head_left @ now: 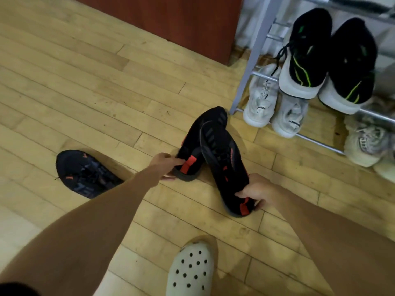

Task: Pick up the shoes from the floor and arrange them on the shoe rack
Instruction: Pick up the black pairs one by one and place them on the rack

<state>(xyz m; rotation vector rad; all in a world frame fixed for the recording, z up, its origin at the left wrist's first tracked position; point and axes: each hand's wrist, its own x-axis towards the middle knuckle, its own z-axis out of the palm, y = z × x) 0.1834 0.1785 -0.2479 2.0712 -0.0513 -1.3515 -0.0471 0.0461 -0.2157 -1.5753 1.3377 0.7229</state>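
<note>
Wooden floor (85, 82) with a metal shoe rack (259, 52) at upper right. Near the rack's foot, two shoes touch side by side: the left black-and-red shoe (198, 135), its heel pinched by the left hand (162, 162), and the right black-and-red shoe (224, 167), its heel gripped by the right hand (258, 191). A dark shoe (85, 174) lies apart, leftward.
</note>
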